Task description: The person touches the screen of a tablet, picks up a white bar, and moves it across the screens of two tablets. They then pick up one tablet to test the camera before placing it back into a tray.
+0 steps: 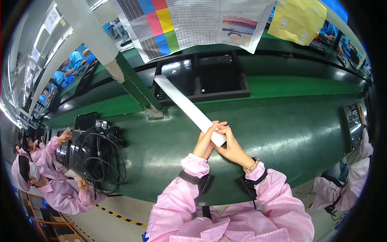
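A long, flat white strip (187, 107) slants over the green workbench, its far end reaching over a black tray. I cannot tell what it is made of. Around its near end, my left hand (204, 143) is closed from the left side. My right hand (234, 150) closes on the same end from the right, fingers bent over its top. The fingertips of both hands meet there. Just beyond, the black tray (246, 93) holds dark, glossy flat panels (217, 76) in side-by-side compartments.
The green bench (282, 129) spans the view. At left lie coiled black cables (98, 155) and dark devices, beside a co-worker in pink (72, 197). A green post (135, 84) rises behind. Printed sheets (197, 24) hang above the tray. Another black tray (352, 127) stands far right.
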A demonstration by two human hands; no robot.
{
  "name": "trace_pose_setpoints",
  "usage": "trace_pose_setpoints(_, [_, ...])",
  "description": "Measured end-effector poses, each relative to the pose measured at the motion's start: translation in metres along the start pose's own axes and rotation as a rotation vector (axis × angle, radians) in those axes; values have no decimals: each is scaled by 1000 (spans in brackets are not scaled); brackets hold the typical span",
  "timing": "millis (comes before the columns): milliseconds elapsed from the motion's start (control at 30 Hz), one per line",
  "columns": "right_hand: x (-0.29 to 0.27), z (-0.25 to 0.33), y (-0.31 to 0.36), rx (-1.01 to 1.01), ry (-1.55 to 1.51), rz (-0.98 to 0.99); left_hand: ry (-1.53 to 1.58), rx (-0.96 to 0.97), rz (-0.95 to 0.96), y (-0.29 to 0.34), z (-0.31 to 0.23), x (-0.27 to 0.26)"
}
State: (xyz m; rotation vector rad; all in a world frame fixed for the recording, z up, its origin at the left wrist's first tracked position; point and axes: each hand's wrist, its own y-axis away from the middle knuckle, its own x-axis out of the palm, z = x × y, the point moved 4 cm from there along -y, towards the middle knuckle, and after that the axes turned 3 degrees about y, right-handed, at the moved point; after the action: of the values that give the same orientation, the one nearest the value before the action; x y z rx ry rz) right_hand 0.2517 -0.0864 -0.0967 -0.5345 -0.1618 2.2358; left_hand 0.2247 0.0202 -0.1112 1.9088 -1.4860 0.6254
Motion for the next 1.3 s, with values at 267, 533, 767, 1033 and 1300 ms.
trace_pose_setpoints(267, [-3, -21, -3, 78, -382, -27, -181, 18, 17, 1, -5, -3])
trace_pose_setpoints(533, [-4, -24, -5, 224, -463, 11, -152, -11, 50, 0, -2, -6])
trace_pose_setpoints(767, [-5, -26, -2, 259, -462, -1, -200, -2, 107, 0, -4, 0])
trace_pose_setpoints(1033, [-5, -25, -2, 279, -447, 0, -205, -6, 128, 2, -6, 4])
trace_pose_setpoints(1300, [-5, -32, -2, 216, -390, -64, -189, -72, 77, 1, -2, -3])
